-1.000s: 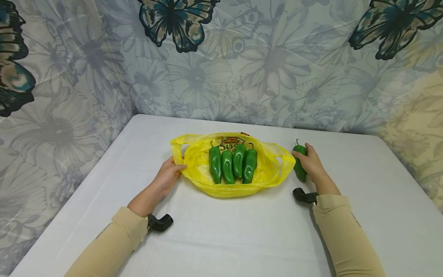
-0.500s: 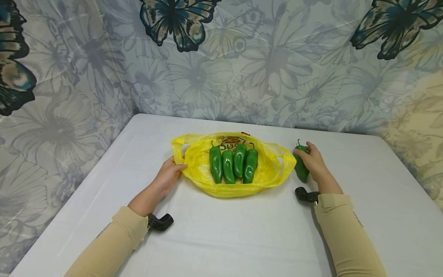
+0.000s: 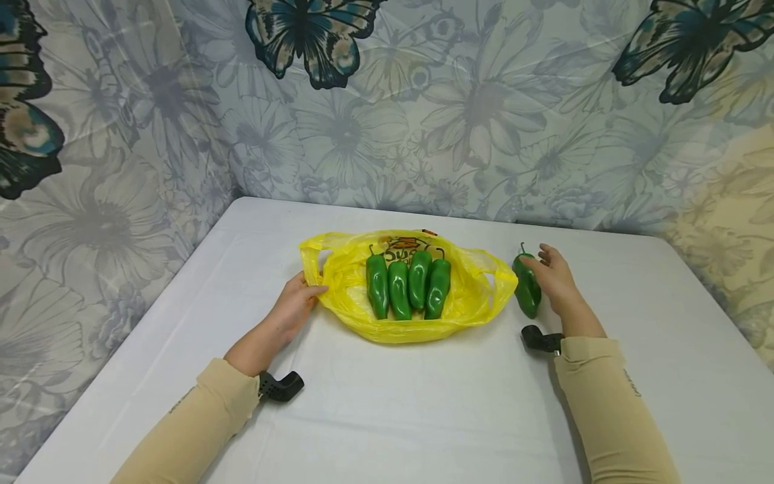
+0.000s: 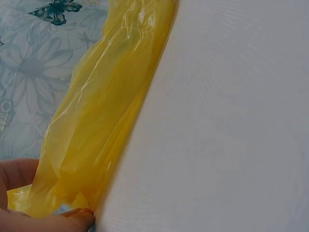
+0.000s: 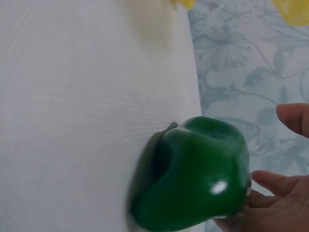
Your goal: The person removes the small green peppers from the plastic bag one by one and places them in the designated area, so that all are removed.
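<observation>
A yellow plastic bag (image 3: 351,323) lies spread on the table with its mouth open toward me. Several green peppers (image 3: 398,292) lie side by side in it, stems pointing away. My left hand (image 3: 293,306) pinches the bag's left edge near the handle; the left wrist view shows thumb and fingers (image 4: 77,220) on the yellow film. Right of the bag, a single green pepper (image 3: 528,289) lies on the table. Beside it is my right hand (image 3: 556,279), its thumb lifted away from the pepper. In the right wrist view some fingertips (image 5: 263,198) are close behind the pepper; contact is unclear.
The table (image 3: 387,410) has a white cover. A patterned cloth wall (image 3: 375,148) with flowers and butterflies rises behind and to the left. Black wrist-worn devices (image 3: 281,386) sit under both forearms. The bag's right handle (image 3: 498,289) reaches close to the single pepper.
My right hand has loosened from the single pepper and shifted slightly right, its thumb and fingers spreading. The left hand and the bag have stayed in place.
</observation>
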The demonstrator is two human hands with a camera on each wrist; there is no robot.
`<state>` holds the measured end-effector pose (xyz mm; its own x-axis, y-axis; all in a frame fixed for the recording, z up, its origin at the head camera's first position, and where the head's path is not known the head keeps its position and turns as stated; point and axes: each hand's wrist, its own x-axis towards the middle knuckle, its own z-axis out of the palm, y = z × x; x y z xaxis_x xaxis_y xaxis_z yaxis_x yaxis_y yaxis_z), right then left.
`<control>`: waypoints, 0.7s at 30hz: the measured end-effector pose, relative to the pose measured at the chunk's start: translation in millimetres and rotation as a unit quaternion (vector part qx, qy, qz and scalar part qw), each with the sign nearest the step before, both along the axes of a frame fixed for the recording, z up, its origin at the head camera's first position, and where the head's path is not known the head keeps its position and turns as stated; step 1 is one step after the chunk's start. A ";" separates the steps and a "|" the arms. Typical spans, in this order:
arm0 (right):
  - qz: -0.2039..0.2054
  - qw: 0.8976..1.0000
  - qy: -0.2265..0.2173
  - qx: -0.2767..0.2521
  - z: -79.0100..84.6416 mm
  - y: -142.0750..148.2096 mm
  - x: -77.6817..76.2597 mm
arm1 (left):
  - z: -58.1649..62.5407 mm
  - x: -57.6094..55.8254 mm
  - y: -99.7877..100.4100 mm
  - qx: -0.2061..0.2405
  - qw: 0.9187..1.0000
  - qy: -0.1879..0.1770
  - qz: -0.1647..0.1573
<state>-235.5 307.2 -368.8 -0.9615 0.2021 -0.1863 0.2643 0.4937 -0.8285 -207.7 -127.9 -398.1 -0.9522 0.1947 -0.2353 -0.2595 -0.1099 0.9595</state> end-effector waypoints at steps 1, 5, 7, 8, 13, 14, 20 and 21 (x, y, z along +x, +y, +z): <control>0.002 1.000 0.002 -0.002 1.3 0.0 -0.3 | 0.3 0.1 0.2 -0.001 1.000 0.000 0.001; 0.008 1.000 0.014 -0.008 9.2 -2.2 -1.5 | 1.0 0.4 0.7 -0.004 1.000 0.003 0.002; 0.008 1.000 0.021 -0.008 14.8 -5.0 -1.6 | 1.4 0.7 1.1 -0.004 1.000 0.003 0.002; 0.009 1.000 0.026 -0.008 17.9 -6.3 -1.6 | 1.5 0.7 1.2 -0.004 1.000 0.004 0.001; 0.020 0.999 0.041 -0.002 34.1 -14.3 -1.4 | 1.7 0.8 1.4 -0.005 1.000 0.003 0.000; 0.023 0.999 0.043 -0.001 36.9 -15.8 -1.4 | 1.7 0.8 1.4 -0.005 1.000 0.004 0.000; 0.037 0.998 0.048 0.000 49.2 -22.4 -2.1 | 1.7 0.8 1.4 -0.004 1.000 0.004 0.000; 0.039 0.998 0.049 0.000 51.0 -23.2 -2.3 | 1.5 0.8 1.4 -0.005 1.000 0.004 0.000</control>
<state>-237.8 284.0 -317.8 -0.9877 0.1269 -0.0908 0.1435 0.5101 -0.8481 -206.9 -126.5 -396.6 -0.9541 0.1921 -0.2299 -0.2522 -0.1013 0.9624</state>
